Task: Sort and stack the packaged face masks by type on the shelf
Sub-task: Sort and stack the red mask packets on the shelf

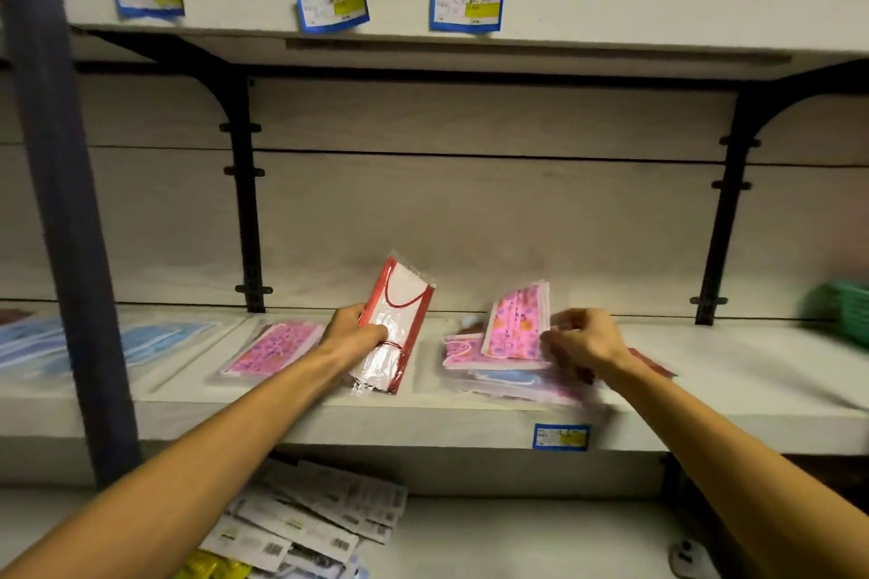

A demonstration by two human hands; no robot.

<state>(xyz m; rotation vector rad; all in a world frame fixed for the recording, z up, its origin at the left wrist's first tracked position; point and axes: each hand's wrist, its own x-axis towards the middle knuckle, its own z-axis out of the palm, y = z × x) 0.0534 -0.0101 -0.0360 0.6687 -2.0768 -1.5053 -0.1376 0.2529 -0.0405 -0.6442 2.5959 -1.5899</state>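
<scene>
Shelf holds mask piles: blue far left, pink beside it. Left hand grips a red-edged pack, tilted above the shelf. Right hand pinches a pink mask over a mixed pile.

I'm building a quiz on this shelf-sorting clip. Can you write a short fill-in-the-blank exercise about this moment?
1. The left hand holds a packaged mask trimmed in ____.
2. The right hand lifts a ____ patterned mask off the mixed pile.
3. At the shelf's far right stands a ____ basket.

Missing words: red; pink; green
</scene>
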